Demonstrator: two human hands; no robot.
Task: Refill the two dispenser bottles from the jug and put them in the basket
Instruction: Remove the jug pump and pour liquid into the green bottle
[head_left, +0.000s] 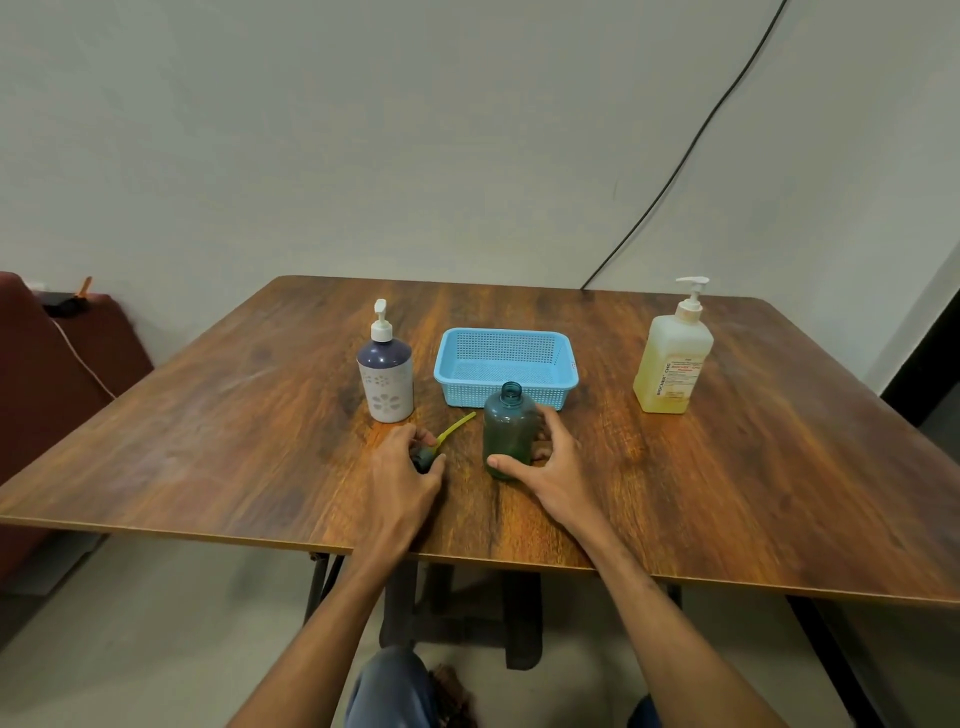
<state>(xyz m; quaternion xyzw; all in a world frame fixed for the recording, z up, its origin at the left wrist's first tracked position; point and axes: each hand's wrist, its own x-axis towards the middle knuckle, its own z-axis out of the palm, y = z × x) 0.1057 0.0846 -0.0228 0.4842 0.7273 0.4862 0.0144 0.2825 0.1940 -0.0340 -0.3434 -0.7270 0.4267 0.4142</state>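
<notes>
Green bottle (509, 428), uncapped, near basket (505, 366); our right hand (550, 462) wraps it, left hand (402, 462) holds its pump (428, 451) on the table. We steady it upright; jug (674, 358) stands far right.

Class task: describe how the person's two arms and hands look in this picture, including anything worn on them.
Both arms are bare from the lower picture edge to the fingers: no sleeves show. The left hand and right hand wear no gloves, and no rings, watch or bracelet are visible. No markings show on them.
</notes>
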